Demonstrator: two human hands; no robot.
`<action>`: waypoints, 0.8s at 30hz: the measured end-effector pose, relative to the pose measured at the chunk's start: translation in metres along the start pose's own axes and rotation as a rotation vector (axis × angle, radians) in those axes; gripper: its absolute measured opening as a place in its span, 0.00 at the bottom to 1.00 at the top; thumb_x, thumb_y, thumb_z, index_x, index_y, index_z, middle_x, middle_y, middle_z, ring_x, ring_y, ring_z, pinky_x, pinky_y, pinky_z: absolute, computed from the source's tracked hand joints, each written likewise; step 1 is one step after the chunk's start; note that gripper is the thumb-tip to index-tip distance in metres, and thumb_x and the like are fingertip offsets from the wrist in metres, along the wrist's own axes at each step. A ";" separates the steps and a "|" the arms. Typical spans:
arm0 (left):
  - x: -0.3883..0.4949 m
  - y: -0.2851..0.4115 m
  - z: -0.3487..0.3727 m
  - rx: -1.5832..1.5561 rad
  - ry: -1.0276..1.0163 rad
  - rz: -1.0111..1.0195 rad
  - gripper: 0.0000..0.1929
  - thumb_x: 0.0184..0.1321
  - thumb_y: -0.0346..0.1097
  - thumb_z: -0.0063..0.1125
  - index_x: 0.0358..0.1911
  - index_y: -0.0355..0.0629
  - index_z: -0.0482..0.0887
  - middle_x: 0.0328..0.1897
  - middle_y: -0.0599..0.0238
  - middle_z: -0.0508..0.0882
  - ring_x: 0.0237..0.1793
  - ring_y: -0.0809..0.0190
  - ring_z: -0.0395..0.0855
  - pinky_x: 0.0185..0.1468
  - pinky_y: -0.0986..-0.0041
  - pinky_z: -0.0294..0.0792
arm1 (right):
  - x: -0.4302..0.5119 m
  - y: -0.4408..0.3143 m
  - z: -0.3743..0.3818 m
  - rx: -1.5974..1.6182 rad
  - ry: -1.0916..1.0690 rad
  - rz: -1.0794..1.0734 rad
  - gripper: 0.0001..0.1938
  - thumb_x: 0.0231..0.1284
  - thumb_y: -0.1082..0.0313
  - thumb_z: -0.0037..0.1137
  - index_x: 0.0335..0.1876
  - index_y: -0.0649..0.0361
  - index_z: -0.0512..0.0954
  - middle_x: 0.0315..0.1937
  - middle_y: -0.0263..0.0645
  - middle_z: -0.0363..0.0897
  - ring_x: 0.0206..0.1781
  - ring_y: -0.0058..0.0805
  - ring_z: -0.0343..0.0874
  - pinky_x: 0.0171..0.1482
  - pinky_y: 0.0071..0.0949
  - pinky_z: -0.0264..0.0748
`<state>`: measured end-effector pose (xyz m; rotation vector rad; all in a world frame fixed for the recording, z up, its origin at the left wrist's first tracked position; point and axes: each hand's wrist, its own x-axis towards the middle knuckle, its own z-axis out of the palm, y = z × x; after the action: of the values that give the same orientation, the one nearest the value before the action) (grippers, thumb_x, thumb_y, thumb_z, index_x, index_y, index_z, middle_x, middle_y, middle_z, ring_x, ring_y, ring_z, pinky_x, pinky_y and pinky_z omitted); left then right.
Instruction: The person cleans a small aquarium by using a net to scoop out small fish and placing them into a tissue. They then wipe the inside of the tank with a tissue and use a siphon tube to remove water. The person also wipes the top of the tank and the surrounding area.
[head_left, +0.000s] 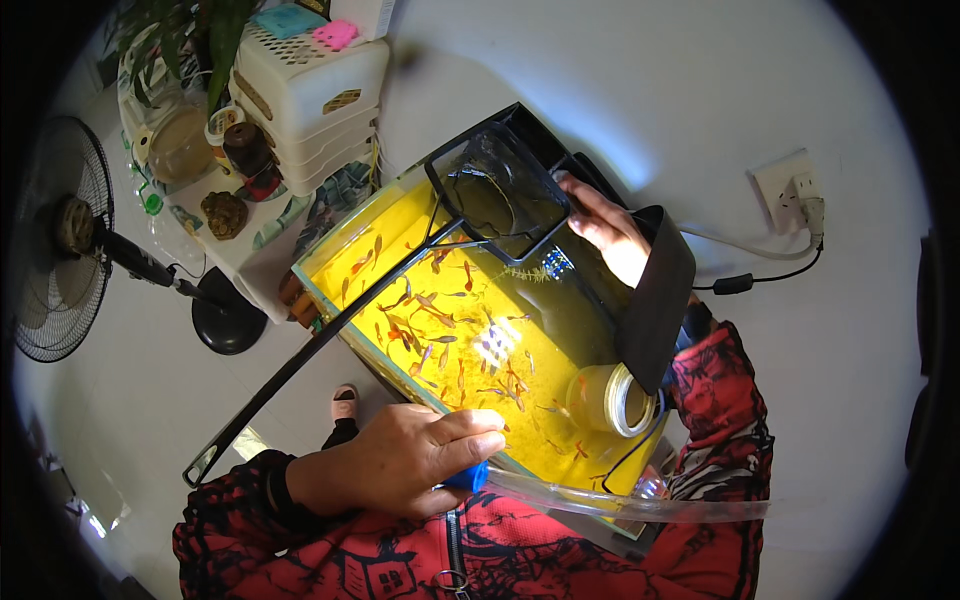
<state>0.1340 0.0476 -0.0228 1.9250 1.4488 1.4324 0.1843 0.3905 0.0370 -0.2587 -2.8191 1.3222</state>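
Note:
My left hand (405, 459) is closed around a blue fitting (471, 476) on the end of a clear plastic tube (600, 501), just outside the near rim of a glass fish tank (397, 381). Many small orange and dark fish (427, 307) swim in its yellow-lit water. My right hand (604, 225) reaches over the far right side, fingertips beside a black box (536, 139) at the tank's rim. A dark lamp panel (656, 300) partly covers that wrist; its grip is unclear. A black-framed fish net (495, 191) rests across the tank, its long handle (300, 356) projecting lower left.
A round jar (622, 401) sits at the tank's right end. Power cords run to a wall socket (787, 191). On the left stand a pedestal fan (64, 232) and a table (225, 251) bearing stacked white plastic baskets (315, 97), jars and a plant (180, 45).

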 end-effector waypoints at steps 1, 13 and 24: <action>0.000 0.000 -0.001 0.002 -0.001 -0.010 0.27 0.45 0.37 0.67 0.52 0.41 0.77 0.56 0.57 0.80 0.38 0.55 0.85 0.36 0.68 0.76 | 0.005 0.002 0.001 0.087 -0.014 0.037 0.24 0.71 0.66 0.46 0.69 0.65 0.65 0.67 0.37 0.68 0.71 0.26 0.61 0.72 0.26 0.52; 0.000 -0.001 0.002 0.002 0.035 -0.030 0.25 0.44 0.38 0.69 0.50 0.44 0.79 0.53 0.59 0.81 0.36 0.55 0.85 0.35 0.69 0.76 | -0.071 0.023 -0.025 0.127 0.087 0.060 0.20 0.73 0.69 0.44 0.67 0.62 0.67 0.62 0.35 0.71 0.63 0.22 0.69 0.67 0.25 0.63; -0.001 -0.002 0.001 0.020 0.014 -0.007 0.27 0.47 0.39 0.68 0.53 0.41 0.76 0.56 0.57 0.79 0.38 0.53 0.84 0.35 0.66 0.75 | -0.139 0.026 -0.039 -0.094 0.158 0.311 0.15 0.73 0.68 0.42 0.58 0.65 0.74 0.51 0.35 0.77 0.52 0.22 0.73 0.58 0.24 0.68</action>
<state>0.1334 0.0481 -0.0251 1.9231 1.4799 1.4361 0.3287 0.4146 0.0497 -0.7947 -2.7901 1.1513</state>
